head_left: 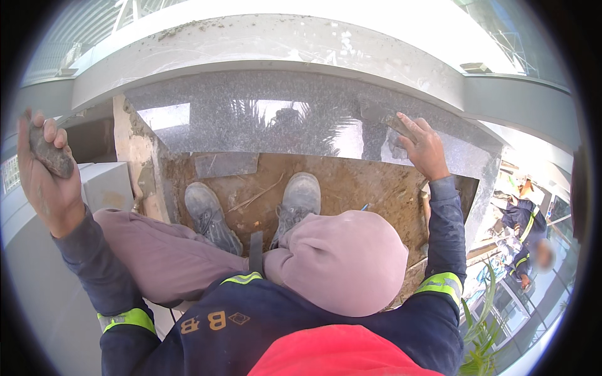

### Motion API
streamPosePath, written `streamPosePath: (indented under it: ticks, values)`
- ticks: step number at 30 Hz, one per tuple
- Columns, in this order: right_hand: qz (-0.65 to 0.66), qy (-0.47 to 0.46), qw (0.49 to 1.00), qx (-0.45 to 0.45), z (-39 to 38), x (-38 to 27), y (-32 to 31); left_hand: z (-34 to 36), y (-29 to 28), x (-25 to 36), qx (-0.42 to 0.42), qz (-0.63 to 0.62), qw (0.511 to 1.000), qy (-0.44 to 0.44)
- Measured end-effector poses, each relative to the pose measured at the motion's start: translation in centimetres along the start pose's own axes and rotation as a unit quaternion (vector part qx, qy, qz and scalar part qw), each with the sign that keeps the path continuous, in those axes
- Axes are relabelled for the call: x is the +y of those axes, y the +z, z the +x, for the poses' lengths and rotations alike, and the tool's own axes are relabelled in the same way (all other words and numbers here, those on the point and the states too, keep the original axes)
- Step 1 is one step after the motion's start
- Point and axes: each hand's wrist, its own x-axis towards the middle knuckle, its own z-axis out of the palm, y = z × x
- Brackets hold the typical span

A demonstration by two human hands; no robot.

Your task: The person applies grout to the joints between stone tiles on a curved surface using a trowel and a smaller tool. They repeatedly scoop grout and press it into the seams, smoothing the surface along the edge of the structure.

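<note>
The granite slab [295, 119] stands upright along the far edge of the bare mortar bed [351, 188], polished face toward the person; the right hand [421, 147] presses flat on its right end, fingers spread around what looks like a small trowel blade [381, 114], though glare makes that hard to confirm; the left hand [45, 175] is raised well off to the left, clenched round a dark stone [50, 153]; the person squats with both boots [251, 210] on the bed, just short of the slab's foot, a pencil [365, 206] lying near the right boot. The step in hand seems to be setting the slab true, steadied by one hand with the stone ready as a tapper; the next move likely calls for light knocks near the top edge while the right hand holds the face firm. Beyond the bed's right edge, far below, another worker [523, 238] stands.
</note>
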Motion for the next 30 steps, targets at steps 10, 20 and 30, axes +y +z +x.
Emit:
streamPosePath:
  ticks: [10, 20, 30]
  values:
    - [0.014, -0.003, 0.988, 0.156, 2.5, -0.1, 6.6, 0.0, 0.9, -0.6, 0.003, 0.021, 1.000, -0.005]
    - [0.034, 0.032, 0.967, 0.252, 5.1, 1.9, 12.3, 0.1, 0.6, -0.6, -0.025, -0.006, 1.000, -0.015]
    - [0.014, 0.001, 0.973, 0.230, 6.1, 0.6, 12.2, 0.2, 1.4, -1.0, -0.044, -0.028, 0.998, -0.027]
